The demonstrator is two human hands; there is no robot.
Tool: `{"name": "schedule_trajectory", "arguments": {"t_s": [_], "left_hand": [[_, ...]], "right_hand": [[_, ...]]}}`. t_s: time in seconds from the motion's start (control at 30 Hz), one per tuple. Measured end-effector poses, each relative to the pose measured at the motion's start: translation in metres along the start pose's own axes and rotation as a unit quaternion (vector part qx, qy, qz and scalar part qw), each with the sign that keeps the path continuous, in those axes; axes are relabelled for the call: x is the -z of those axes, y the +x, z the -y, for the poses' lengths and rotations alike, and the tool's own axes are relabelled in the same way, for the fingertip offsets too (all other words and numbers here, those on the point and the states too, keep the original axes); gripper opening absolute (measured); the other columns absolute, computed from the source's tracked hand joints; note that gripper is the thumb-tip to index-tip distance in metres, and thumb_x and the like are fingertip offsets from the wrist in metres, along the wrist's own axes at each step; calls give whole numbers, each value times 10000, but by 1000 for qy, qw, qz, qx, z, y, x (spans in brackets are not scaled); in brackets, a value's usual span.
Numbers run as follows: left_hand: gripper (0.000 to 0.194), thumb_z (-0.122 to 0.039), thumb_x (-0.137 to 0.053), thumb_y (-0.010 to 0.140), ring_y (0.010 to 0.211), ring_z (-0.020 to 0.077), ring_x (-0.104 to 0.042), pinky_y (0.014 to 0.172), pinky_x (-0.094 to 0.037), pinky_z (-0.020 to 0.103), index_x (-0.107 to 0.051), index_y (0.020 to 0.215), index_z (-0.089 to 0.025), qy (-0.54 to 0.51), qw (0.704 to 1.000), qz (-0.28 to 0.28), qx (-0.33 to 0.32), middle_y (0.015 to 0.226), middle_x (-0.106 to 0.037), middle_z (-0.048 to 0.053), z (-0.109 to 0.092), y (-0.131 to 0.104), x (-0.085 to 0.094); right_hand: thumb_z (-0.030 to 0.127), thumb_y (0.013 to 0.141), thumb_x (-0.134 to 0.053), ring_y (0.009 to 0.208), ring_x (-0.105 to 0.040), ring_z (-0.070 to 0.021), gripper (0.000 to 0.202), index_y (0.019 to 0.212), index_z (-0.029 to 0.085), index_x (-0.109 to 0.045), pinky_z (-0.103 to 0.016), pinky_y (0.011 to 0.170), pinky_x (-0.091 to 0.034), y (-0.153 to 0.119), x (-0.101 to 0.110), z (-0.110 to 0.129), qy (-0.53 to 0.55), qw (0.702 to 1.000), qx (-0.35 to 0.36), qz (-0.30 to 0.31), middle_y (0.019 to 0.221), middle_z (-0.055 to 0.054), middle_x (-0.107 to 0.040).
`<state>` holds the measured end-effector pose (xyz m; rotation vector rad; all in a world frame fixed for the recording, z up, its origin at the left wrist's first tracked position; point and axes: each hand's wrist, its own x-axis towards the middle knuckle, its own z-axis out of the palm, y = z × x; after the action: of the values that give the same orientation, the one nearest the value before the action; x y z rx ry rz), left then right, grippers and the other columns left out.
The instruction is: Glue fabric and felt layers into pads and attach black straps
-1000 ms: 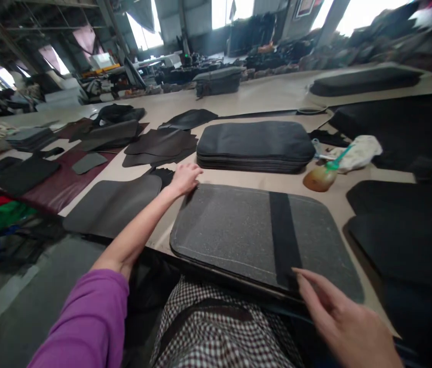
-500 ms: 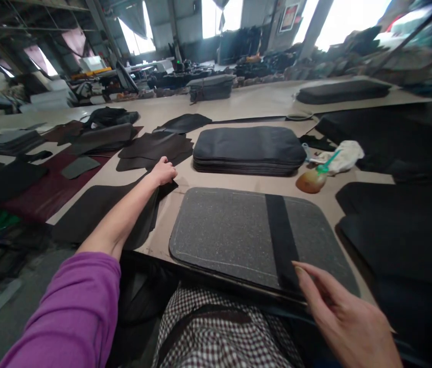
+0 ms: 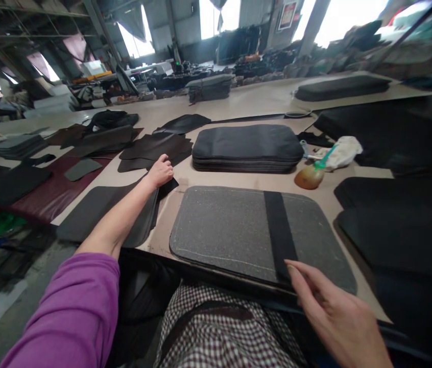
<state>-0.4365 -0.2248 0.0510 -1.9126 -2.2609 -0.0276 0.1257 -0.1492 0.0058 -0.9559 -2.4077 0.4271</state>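
Though cluttered, workshop [image 3: 188,53]; panel [image 3: 221,225] on table [image 3: 258,99]

1 black strip [image 3: 274,220] crosses a gray panel [image 3: 219,230] on the tabletop [image 3: 219,179], the right hand [image 3: 336,306] at its near end. The left hand [image 3: 160,171] is at some dark pieces [image 3: 93,207]. Behind the panel, 1 amber bottle [image 3: 309,177] stands near stacked black panels [image 3: 246,144].

Dim o/all, overexp. bkgd windows [image 3: 346,21]

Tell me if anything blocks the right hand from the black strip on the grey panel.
Nothing visible stands between the right hand and the black strip; the hand is at its near end. The green-tipped bottle sits beyond the grey panel, out of the way.
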Motion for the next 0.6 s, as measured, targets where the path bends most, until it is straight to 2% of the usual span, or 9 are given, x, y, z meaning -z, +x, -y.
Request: {"name": "schedule_trajectory", "arguments": {"t_s": [0.13,0.27,0.43,0.6], "left_hand": [[279,-168,-474,917,949,264,-584,1113,-314,528,-686,737,-197,81,997,0,18,836,-667,118,-5,-1,5],[200,-148,-536,891,950,285,-606,910,-397,475,-733,907,-177,132,990,25,41,963,-704,154,-18,-12,-5],[243,-68,-502,905,1003,313,-595,857,-393,461,-730,835,-117,164,984,67,33,906,-699,210,-27,-24,-21],[203,-47,-581,868,943,288,-619,782,-443,393,-721,736,-111,169,981,99,8,855,-697,187,-18,-16,-20]], "right_hand": [[640,1056,-371,669,-781,-213,519,1157,293,-743,-282,475,-480,-2,2,1,5,1000,5,-4,913,-5,-820],[601,1045,-442,626,-768,-195,450,1182,294,-741,-265,473,-492,-5,-1,-3,15,999,29,3,904,3,-820],[583,1065,-403,699,-790,-202,475,1165,261,-739,-268,521,-530,-3,0,5,33,999,26,6,960,-13,-824],[571,1051,-429,728,-798,-205,436,1165,291,-742,-262,524,-549,-4,2,3,35,999,33,-5,988,11,-825]]}}
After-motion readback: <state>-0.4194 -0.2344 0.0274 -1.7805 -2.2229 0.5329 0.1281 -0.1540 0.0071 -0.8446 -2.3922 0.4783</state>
